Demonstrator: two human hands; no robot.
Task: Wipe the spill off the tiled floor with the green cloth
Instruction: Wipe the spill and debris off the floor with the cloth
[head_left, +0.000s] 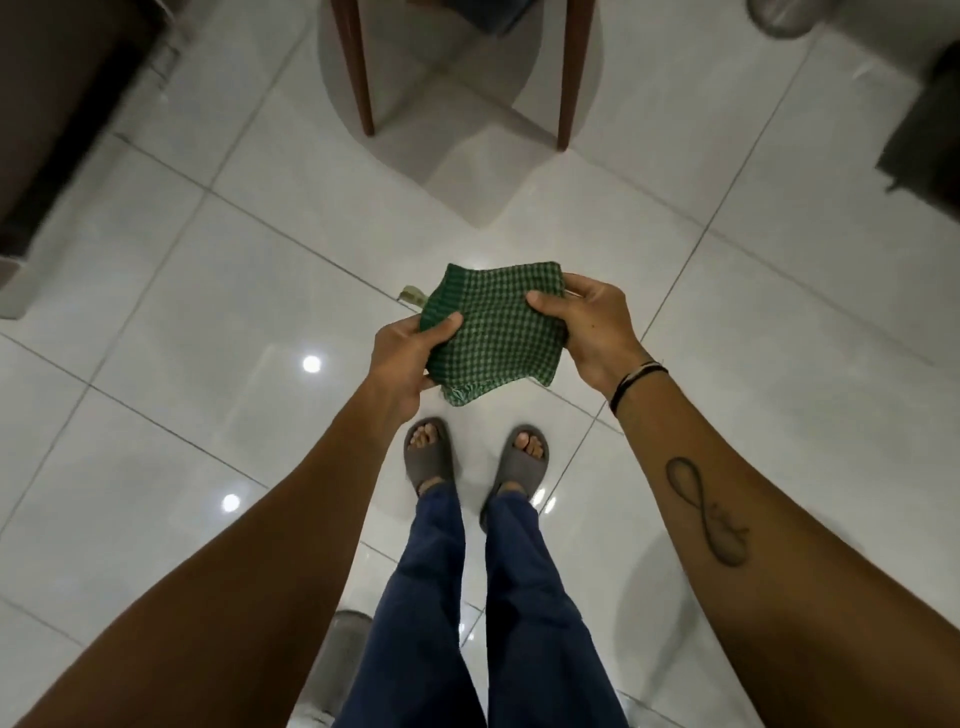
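Person standing upright, looking down; wipe not started as far as I can judge. Green cloth (492, 326) is folded into a rough square and held in the air at about waist level, well above the tiled floor (208, 291), between both hands. Left hand (410, 358) pinches the near-left edge, thumb on top, fingers underneath. Right hand (587, 332) pinches the far-right edge the same way, thumb pressed onto the weave. Both grips closed on fabric, cloth slightly bowed between them. Spill: can't locate it with confidence. Floor is glossy with ceiling-light reflections, no obvious puddle. There's a small pale greenish mark (413, 295) on the tile just beyond the cloth's left corner, partly hidden by it; could be the mess, can't tell. Feet in grey slippers (431, 454) directly below the cloth, chair legs (363, 67) further ahead. Done: cloth in hand, looks folded ready for use. Left: crouch or bend, get cloth onto the tile, wipe, check for residue.
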